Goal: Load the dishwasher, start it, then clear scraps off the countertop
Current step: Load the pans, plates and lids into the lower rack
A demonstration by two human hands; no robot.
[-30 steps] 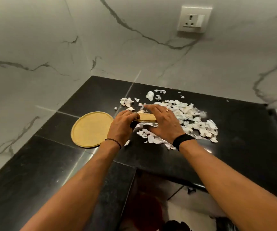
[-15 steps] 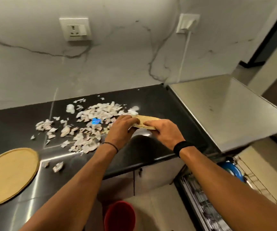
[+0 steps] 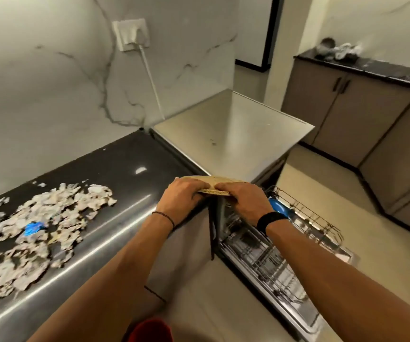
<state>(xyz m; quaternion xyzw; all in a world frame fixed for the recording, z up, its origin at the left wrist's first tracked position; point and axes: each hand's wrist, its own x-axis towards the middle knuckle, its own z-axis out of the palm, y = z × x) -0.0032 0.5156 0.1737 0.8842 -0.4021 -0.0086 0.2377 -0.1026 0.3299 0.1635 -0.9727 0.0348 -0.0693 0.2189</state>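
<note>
Head view: two hands meet on one tan plate at the right end of the black countertop (image 3: 124,164).
Grip: the left hand (image 3: 184,196) and right hand (image 3: 245,201) each curl their fingers over the near rim of the plate (image 3: 223,180), knuckles almost touching. Both grasp it, and the thumbs are hidden underneath.
Plate: it is carried nearly flat in the air over the counter's corner, beside the steel dishwasher top (image 3: 233,134). Its far edge shows beyond the fingers.
Handling: it looks thin, rigid and light, so weight should be no trouble. The smooth rim could slide if greasy. Both hands crowd one side, which leaves the far edge free to dip. One hand pinching the rim, thumb on top, would probably suit standing it on edge between the tines.
Rack: the lower dishwasher rack (image 3: 305,211) is pulled out below and to the right of the hands, with a blue dish (image 3: 279,208) at its inner end.
Scraps: pale torn scraps (image 3: 50,218) lie well to the left on the countertop, a blue bit (image 3: 33,228) among them.
Floor: a red bin (image 3: 152,330) sits below the forearms.
</note>
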